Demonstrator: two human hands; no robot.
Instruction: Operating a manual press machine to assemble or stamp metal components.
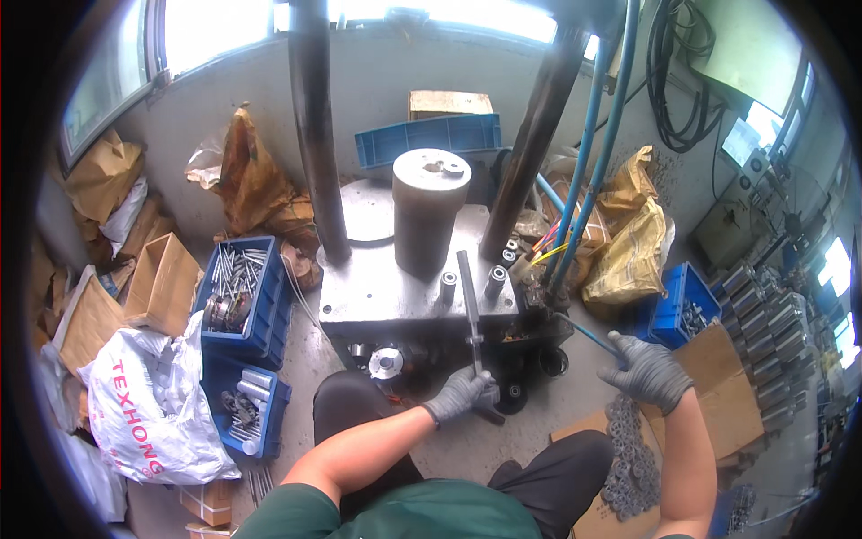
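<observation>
My left hand [462, 397], in a grey glove, is closed around the lower part of a long metal rod [470, 292] with a narrow collar. The rod's dark upper part stands in front of the press bed [368, 292]. My right hand [654, 370], also gloved, is off to the right, with thumb and forefinger apart. A thin blue hose [584, 331] runs up to its fingers; I see no grip on it. Below that hand, many small grey metal rings [628, 463] lie piled on cardboard. Short ringed cylinders [496, 281] stand on the bed near the rod.
A thick metal cylinder [431, 211] stands on the bed between two dark columns [316, 135]. At left are blue bins [260, 337] of metal parts and a white sack [148, 404]. A blue bin [687, 305] and stacked metal cylinders [759, 323] stand at right.
</observation>
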